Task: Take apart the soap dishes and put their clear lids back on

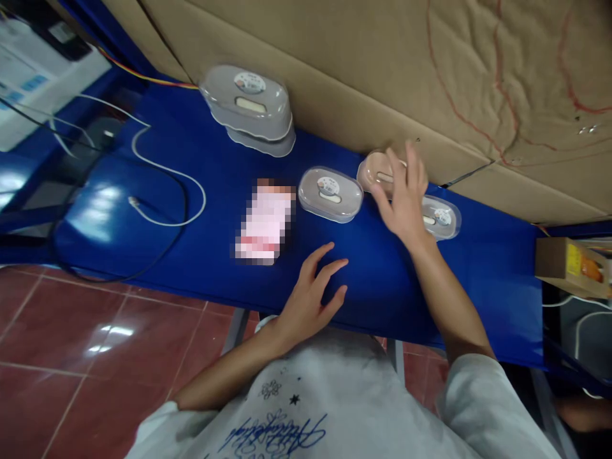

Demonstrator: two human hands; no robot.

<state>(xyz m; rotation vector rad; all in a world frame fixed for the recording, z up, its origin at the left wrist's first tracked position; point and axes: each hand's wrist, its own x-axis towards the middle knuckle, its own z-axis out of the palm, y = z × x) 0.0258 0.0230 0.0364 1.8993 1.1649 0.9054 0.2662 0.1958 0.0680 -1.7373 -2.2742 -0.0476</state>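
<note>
My right hand [405, 197] reaches over an oval plastic box [370, 171] with a clear lid, by the cardboard wall. Its fingers are spread, the thumb at the box's near side, and they partly cover it; firm contact cannot be made out. Just right of that hand lies another oval box [444, 217] with a round label, partly behind the wrist. To the left sits a third, greyish box [329, 207] with a clear lid and a label. Near the table's front edge my left hand [318, 293] hangs open, fingers apart and holding nothing.
A blue-covered table [215, 268] runs along a cardboard wall [325, 76]. Stacked oval boxes [272, 111] stand at the back left. A pixelated phone-shaped object [265, 223] lies near the middle. A white cable [203, 191] curls at left; a small carton [567, 264] stands at right.
</note>
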